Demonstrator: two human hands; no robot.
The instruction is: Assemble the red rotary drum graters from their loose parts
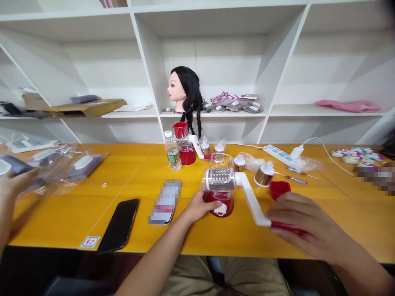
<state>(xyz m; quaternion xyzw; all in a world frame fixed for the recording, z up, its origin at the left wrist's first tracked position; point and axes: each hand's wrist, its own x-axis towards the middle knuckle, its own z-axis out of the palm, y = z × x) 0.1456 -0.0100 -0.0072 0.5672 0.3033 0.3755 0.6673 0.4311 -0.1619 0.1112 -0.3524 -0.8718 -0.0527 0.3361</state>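
Grips clamped, right hand (311, 230) on the red crank handle (286, 225), left hand (202, 206) on the red-based rotary grater (220, 181)

a yellow table (61, 218) holds a black smartphone (119, 225), water bottle (173, 155) and power strip (279, 156).

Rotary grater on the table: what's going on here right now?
The person's left hand clasps the red base of a rotary grater, and the right hand holds the red handle of its white crank arm. A matching grater stands further back. At far left, a co-worker's hand is beside plastic-wrapped packs.
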